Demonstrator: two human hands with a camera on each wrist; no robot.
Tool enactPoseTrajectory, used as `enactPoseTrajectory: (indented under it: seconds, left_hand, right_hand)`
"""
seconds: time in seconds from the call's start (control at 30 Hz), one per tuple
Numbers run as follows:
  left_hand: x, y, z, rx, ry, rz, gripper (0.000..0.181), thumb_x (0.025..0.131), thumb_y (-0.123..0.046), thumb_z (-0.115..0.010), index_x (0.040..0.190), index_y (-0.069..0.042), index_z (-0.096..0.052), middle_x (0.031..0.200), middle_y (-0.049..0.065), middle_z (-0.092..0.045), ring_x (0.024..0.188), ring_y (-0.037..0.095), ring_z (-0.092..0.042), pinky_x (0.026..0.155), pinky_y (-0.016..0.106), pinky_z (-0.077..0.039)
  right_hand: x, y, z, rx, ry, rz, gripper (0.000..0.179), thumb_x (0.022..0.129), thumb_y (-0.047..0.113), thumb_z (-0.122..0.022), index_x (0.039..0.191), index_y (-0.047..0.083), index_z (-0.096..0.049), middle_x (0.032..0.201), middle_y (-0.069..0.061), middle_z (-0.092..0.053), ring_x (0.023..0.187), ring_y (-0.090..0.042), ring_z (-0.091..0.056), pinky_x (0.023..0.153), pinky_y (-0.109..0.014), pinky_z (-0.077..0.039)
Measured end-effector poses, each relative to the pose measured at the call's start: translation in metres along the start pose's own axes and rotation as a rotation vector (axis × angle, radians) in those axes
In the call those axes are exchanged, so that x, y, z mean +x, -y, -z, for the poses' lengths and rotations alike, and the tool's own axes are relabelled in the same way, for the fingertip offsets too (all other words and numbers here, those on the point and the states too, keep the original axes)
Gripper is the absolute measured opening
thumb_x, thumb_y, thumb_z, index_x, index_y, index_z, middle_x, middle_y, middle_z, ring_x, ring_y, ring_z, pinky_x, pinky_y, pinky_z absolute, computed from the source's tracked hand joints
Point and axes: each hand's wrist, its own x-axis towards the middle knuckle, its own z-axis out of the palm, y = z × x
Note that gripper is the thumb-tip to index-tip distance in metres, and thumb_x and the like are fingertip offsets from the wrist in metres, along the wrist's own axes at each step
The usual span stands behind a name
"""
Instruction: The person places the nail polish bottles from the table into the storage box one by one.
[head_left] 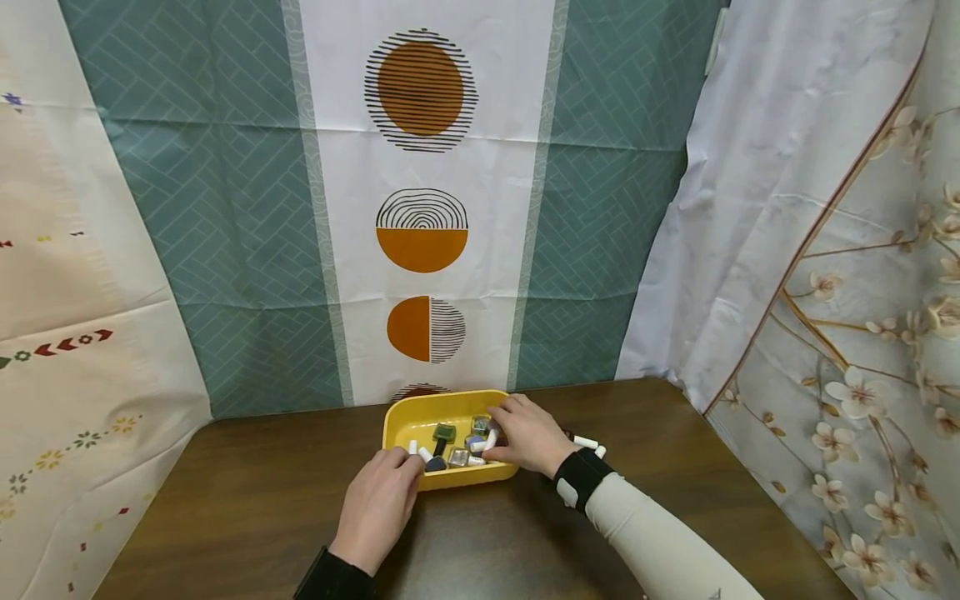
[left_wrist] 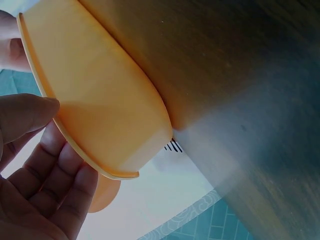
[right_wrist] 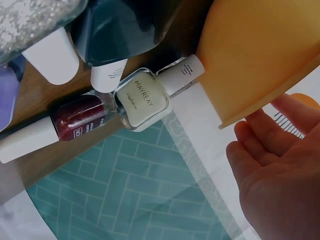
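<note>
A yellow tray (head_left: 401, 417) holding several small nail polish bottles with white or dark caps sits on the table. My left hand (head_left: 381, 500) grips its near left corner, the thumb (left_wrist: 30, 115) outside the rim and the fingers (left_wrist: 62, 180) behind it. Over the right end, my right hand (head_left: 532, 435) reaches inside with a white-capped nail polish bottle (head_left: 491, 439) between thumb and fingers. In the right wrist view its curled fingers (right_wrist: 265, 135) pass behind the tray wall (right_wrist: 260, 55), which hides their tips. A green polish bottle (head_left: 444, 432) lies mid-tray.
Right of the tray are more polish bottles: a dark red one (right_wrist: 80, 117), a pale one (right_wrist: 142, 100), a dark teal one (right_wrist: 120, 30) and a silver glitter one (right_wrist: 35, 25). The brown table (head_left: 300, 467) meets a patterned curtain (head_left: 427, 167) at the back.
</note>
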Motion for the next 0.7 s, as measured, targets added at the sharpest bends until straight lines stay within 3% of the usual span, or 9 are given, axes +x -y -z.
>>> enactPoseTrajectory:
  seconds: [0.7]
  left_hand:
    - [-0.0004, -0.0007, 0.0, 0.006, 0.001, 0.006, 0.028, 0.086, -0.012, -0.097, 0.104, -0.017, -0.077, 0.095, -0.003, -0.065, 0.086, 0.017, -0.056, 0.084, 0.038, -0.061]
  right_hand:
    - [0.0052, -0.0012, -0.0021, 0.03, 0.063, -0.014, 0.067, 0.091, 0.053, -0.089, 0.14, 0.01, -0.072, 0.134, -0.007, -0.069, 0.135, -0.027, -0.056, 0.119, -0.044, -0.047]
